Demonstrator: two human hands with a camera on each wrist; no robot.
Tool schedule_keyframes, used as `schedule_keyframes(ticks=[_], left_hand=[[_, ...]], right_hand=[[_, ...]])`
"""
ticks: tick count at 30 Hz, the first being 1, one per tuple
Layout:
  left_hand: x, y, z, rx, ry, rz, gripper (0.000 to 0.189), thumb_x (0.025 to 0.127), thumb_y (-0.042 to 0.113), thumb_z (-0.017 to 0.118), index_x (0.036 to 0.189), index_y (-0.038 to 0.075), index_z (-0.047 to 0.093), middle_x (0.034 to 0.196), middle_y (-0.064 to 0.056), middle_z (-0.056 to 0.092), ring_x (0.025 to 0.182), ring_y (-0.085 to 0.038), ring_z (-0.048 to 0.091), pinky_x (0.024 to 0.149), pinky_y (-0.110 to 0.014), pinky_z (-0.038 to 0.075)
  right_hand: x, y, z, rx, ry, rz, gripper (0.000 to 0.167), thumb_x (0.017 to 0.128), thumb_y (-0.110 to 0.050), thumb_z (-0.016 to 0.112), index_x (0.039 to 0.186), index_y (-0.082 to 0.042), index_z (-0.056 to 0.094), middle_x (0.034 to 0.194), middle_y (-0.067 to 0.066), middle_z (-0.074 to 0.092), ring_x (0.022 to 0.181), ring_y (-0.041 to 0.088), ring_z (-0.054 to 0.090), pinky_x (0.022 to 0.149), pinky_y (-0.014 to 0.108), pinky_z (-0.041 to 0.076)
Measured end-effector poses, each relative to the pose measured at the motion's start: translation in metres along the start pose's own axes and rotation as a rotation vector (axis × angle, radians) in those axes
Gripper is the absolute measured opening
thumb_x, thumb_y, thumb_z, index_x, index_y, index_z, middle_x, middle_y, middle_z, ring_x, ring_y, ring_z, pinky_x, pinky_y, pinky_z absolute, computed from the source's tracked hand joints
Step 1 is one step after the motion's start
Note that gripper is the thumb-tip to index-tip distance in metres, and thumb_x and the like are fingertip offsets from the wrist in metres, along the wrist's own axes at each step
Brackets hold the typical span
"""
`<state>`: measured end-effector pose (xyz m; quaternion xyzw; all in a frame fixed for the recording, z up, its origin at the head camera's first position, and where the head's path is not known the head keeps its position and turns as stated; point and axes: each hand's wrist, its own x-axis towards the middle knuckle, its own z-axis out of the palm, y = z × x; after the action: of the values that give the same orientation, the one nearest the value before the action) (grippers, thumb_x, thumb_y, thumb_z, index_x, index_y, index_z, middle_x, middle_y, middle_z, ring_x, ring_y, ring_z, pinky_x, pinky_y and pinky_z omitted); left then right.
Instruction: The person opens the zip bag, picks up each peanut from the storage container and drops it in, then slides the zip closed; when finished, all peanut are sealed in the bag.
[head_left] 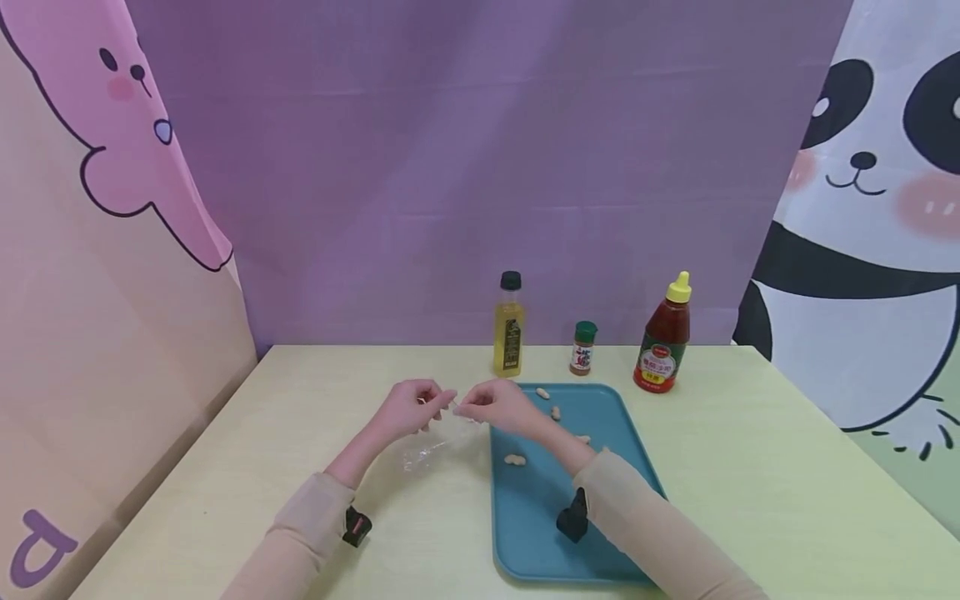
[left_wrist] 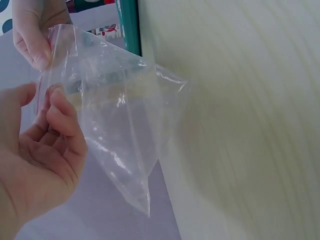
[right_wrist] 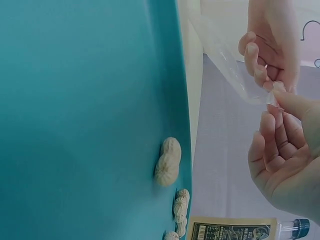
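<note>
While the right hand [head_left: 498, 406] pinches the clear bag [left_wrist: 112, 107], the left hand [head_left: 411, 408] (loosely curled) grips it close by.

Head view: I note a pale table [head_left: 750, 467] bearing a blue tray [head_left: 540, 537]; toward the rear stand an oil bottle [head_left: 509, 329], a green-capped jar [head_left: 582, 350] and a red sauce bottle [head_left: 662, 342].

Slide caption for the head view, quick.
Left hand and right hand hold a clear plastic bag beside a blue tray with scattered peanuts.
</note>
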<state>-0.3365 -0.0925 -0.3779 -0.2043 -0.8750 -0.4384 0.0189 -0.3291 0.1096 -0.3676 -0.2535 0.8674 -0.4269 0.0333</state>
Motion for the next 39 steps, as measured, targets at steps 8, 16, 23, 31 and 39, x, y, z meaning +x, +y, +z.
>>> schedule_keyframes(ticks=[8, 16, 23, 31, 39], left_hand=[[0.002, -0.0048, -0.0016, -0.021, -0.035, 0.086, 0.02, 0.093, 0.029, 0.059, 0.09, 0.012, 0.069, 0.083, -0.019, 0.067, 0.062, -0.033, 0.059, 0.046, -0.026, 0.047], [0.0006, -0.0037, -0.0037, -0.072, -0.038, 0.072, 0.017, 0.094, 0.027, 0.058, 0.092, 0.014, 0.068, 0.09, -0.02, 0.065, 0.073, -0.041, 0.06, 0.048, -0.027, 0.049], [-0.0003, -0.0017, -0.0033, -0.075, -0.046, 0.067, 0.015, 0.094, 0.025, 0.057, 0.09, 0.013, 0.065, 0.09, -0.019, 0.065, 0.069, -0.035, 0.06, 0.049, -0.028, 0.049], [-0.0013, 0.0006, -0.0003, -0.067, -0.078, 0.048, 0.016, 0.095, 0.021, 0.054, 0.092, 0.007, 0.062, 0.09, -0.02, 0.063, 0.07, -0.031, 0.062, 0.052, -0.024, 0.048], [-0.005, -0.0022, -0.0037, -0.078, -0.063, 0.011, 0.013, 0.094, 0.015, 0.051, 0.084, 0.009, 0.057, 0.089, -0.022, 0.062, 0.067, -0.025, 0.063, 0.053, -0.025, 0.049]], right_hand=[[-0.0001, 0.0026, -0.001, 0.007, 0.025, 0.007, 0.018, 0.09, -0.028, 0.063, 0.09, -0.012, 0.071, 0.085, 0.006, 0.067, 0.073, 0.014, 0.055, 0.064, 0.026, 0.048], [0.0008, 0.003, 0.0008, 0.084, 0.024, -0.002, 0.022, 0.092, -0.025, 0.06, 0.087, -0.004, 0.066, 0.076, 0.006, 0.063, 0.073, 0.025, 0.057, 0.069, 0.04, 0.052], [0.0006, 0.0043, -0.0001, 0.086, 0.02, -0.003, 0.019, 0.092, -0.024, 0.06, 0.099, -0.008, 0.069, 0.084, 0.004, 0.068, 0.074, 0.017, 0.061, 0.068, 0.028, 0.054], [0.0003, 0.0008, 0.0018, 0.067, 0.0, 0.03, 0.026, 0.093, -0.026, 0.058, 0.097, -0.002, 0.07, 0.077, 0.005, 0.066, 0.07, 0.012, 0.058, 0.07, 0.038, 0.055], [0.0008, 0.0068, -0.0013, 0.105, 0.06, 0.066, 0.022, 0.093, -0.021, 0.058, 0.092, 0.0, 0.064, 0.075, 0.005, 0.068, 0.066, 0.014, 0.064, 0.062, 0.039, 0.057]])
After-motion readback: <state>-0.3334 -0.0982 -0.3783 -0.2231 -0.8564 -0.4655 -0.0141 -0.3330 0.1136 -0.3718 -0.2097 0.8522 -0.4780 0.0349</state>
